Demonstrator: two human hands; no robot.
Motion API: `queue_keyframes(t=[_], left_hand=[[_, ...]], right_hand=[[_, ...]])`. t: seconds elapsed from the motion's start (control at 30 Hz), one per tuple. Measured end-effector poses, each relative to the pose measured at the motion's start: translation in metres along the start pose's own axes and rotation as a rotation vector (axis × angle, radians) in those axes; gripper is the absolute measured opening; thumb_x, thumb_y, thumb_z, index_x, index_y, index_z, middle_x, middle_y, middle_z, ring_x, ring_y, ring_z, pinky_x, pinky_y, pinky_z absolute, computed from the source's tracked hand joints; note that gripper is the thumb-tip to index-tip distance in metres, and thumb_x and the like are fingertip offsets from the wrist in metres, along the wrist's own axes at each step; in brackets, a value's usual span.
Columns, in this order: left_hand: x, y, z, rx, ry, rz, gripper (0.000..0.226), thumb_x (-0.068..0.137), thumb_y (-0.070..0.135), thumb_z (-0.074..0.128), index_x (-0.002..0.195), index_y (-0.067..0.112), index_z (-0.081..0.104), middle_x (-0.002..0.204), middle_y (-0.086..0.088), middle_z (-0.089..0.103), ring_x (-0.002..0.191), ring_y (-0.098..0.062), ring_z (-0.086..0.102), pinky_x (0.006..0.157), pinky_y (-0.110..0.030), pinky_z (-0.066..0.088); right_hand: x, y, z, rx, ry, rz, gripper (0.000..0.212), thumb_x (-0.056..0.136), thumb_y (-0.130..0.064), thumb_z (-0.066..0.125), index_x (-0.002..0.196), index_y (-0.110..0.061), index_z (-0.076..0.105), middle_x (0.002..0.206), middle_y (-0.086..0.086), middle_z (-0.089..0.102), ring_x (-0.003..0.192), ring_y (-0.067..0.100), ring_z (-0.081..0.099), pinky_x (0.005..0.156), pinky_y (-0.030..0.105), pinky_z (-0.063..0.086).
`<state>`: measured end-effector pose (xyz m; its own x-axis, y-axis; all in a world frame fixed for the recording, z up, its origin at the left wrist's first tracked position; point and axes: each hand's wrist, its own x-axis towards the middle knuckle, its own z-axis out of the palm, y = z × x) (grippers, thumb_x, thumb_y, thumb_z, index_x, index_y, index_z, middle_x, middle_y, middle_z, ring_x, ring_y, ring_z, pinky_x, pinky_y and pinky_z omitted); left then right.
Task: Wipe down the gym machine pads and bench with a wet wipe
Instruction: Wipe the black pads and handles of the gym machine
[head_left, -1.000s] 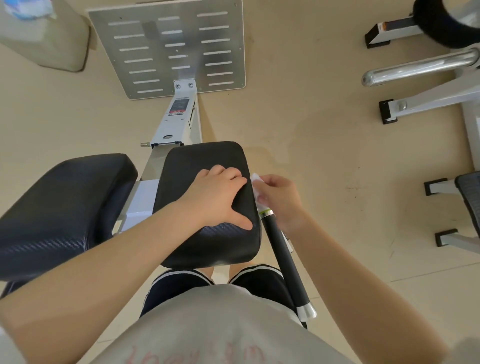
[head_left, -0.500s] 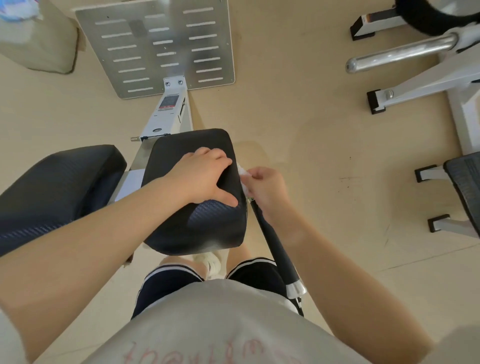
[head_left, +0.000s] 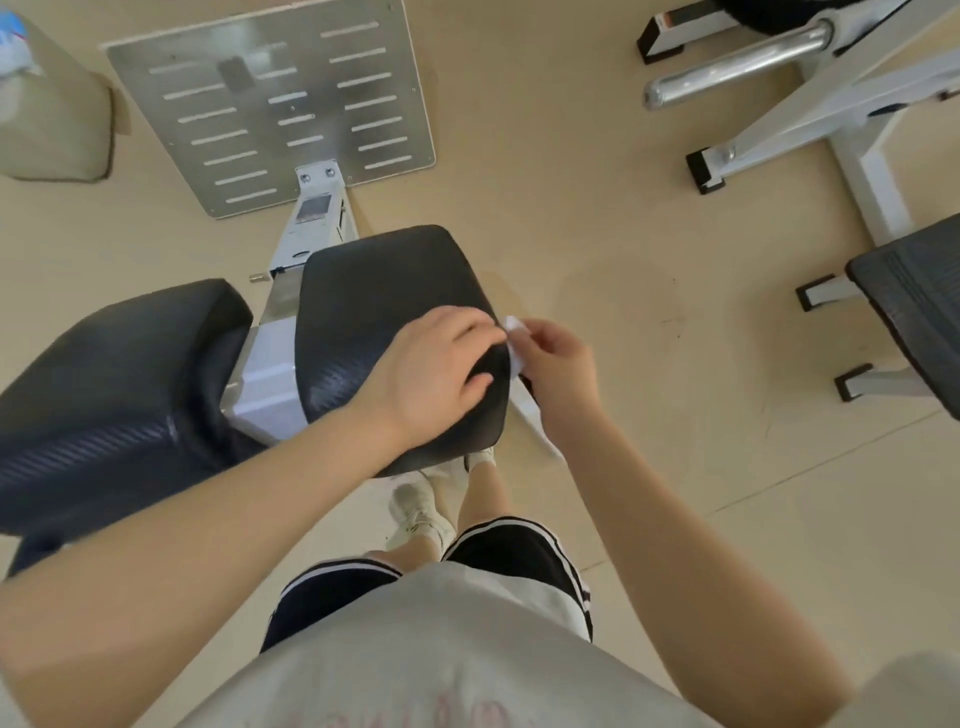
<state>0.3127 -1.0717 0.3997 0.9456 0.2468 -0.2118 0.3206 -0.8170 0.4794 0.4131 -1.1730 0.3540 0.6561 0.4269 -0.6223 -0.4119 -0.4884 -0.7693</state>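
Left hand (head_left: 431, 371) grips black pad (head_left: 374, 291); right hand (head_left: 558, 364) pinches wipe (head_left: 515, 332)

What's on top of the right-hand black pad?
The left hand rests on the pad, fingers curled over its right edge. The right hand pinches a white wipe beside that edge. The pad surface beneath the left hand is covered.
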Motion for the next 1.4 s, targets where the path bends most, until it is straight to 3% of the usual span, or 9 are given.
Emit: queue_keyframes(t=[0.13, 0.33, 0.53, 0.7, 0.8, 0.9, 1.1, 1.27, 1.4], left_hand=[[-0.032, -0.007, 0.021, 0.035, 0.006, 0.066, 0.04, 0.076, 0.02, 0.047, 0.105, 0.0, 0.065, 0.107, -0.016, 0.064, 0.1, -0.036, 0.061, 0.083, -0.045, 0.053], [-0.079, -0.026, 0.032, 0.082, 0.13, -0.05, 0.041, 0.081, 0.011, 0.056, 0.121, 0.003, 0.054, 0.13, -0.019, 0.051, 0.125, -0.037, 0.043, 0.104, -0.044, 0.034], [-0.114, -0.027, 0.042, -0.135, 0.321, -0.484, 0.078, 0.08, 0.007, 0.066, 0.144, 0.003, 0.021, 0.152, -0.022, 0.011, 0.142, -0.034, 0.01, 0.11, -0.03, 0.008], [-0.128, -0.02, 0.07, -0.82, 0.328, -1.016, 0.074, 0.088, 0.005, 0.053, 0.148, 0.019, 0.012, 0.152, -0.004, 0.018, 0.135, -0.02, 0.03, 0.101, -0.024, 0.029], [-0.129, -0.017, 0.085, -1.014, 0.36, -1.015, 0.048, 0.089, 0.0, 0.046, 0.134, 0.018, 0.041, 0.123, 0.002, 0.053, 0.107, -0.01, 0.053, 0.081, -0.011, 0.04], [-0.129, -0.013, 0.09, -1.065, 0.469, -1.04, 0.041, 0.091, 0.004, 0.047, 0.127, 0.023, 0.048, 0.11, 0.013, 0.054, 0.09, 0.005, 0.052, 0.062, 0.002, 0.04], [-0.131, -0.011, 0.1, -1.208, 0.471, -1.067, 0.041, 0.092, 0.007, 0.044, 0.116, 0.04, 0.052, 0.109, 0.027, 0.056, 0.113, -0.002, 0.048, 0.099, -0.024, 0.035], [-0.145, -0.013, 0.111, -1.269, 0.449, -0.994, 0.055, 0.093, 0.002, 0.036, 0.133, 0.039, 0.043, 0.117, 0.033, 0.049, 0.12, 0.002, 0.043, 0.106, -0.025, 0.031], [-0.149, -0.015, 0.118, -1.33, 0.468, -0.904, 0.056, 0.091, 0.0, 0.039, 0.136, 0.033, 0.042, 0.116, 0.032, 0.051, 0.112, 0.009, 0.047, 0.096, -0.015, 0.036]], right_hand=[[-0.015, 0.058, -0.001, -0.176, 0.055, -0.023, 0.015, 0.091, -0.014, 0.053, 0.081, -0.019, 0.062, 0.07, 0.0, 0.058, 0.066, 0.014, 0.05, 0.07, 0.033, 0.044], [-0.024, 0.079, 0.012, -0.205, 0.191, 0.006, 0.014, 0.094, -0.015, 0.047, 0.095, -0.015, 0.061, 0.068, -0.006, 0.053, 0.065, 0.01, 0.047, 0.068, 0.026, 0.04], [-0.045, 0.081, 0.008, -0.049, 0.227, -0.103, 0.011, 0.092, -0.015, 0.051, 0.094, -0.02, 0.061, 0.072, -0.009, 0.055, 0.066, 0.004, 0.049, 0.067, 0.016, 0.04], [-0.05, 0.12, 0.018, 0.089, 0.233, 0.426, 0.015, 0.093, -0.022, 0.051, 0.102, -0.018, 0.062, 0.086, -0.001, 0.062, 0.085, 0.018, 0.061, 0.083, 0.031, 0.05], [-0.045, 0.118, 0.016, 0.196, 0.247, 0.458, 0.015, 0.091, -0.018, 0.056, 0.103, -0.015, 0.064, 0.096, 0.002, 0.064, 0.09, 0.017, 0.061, 0.085, 0.028, 0.051], [-0.046, 0.108, 0.007, 0.338, 0.198, 0.345, 0.008, 0.089, -0.013, 0.059, 0.095, -0.013, 0.065, 0.108, 0.005, 0.063, 0.101, 0.017, 0.061, 0.088, 0.03, 0.052], [-0.035, 0.12, 0.014, 0.235, 0.274, 0.574, 0.013, 0.085, -0.008, 0.064, 0.09, -0.02, 0.062, 0.107, 0.002, 0.058, 0.098, 0.02, 0.058, 0.088, 0.029, 0.052], [-0.031, 0.154, 0.025, 0.363, 0.008, 0.619, 0.042, 0.091, -0.014, 0.048, 0.131, -0.001, 0.042, 0.126, 0.013, 0.048, 0.125, 0.032, 0.046, 0.101, 0.035, 0.044], [-0.042, 0.172, 0.046, 0.419, 0.042, 0.553, 0.033, 0.097, -0.007, 0.041, 0.13, -0.002, 0.043, 0.109, 0.007, 0.052, 0.122, 0.025, 0.051, 0.099, 0.028, 0.043]])
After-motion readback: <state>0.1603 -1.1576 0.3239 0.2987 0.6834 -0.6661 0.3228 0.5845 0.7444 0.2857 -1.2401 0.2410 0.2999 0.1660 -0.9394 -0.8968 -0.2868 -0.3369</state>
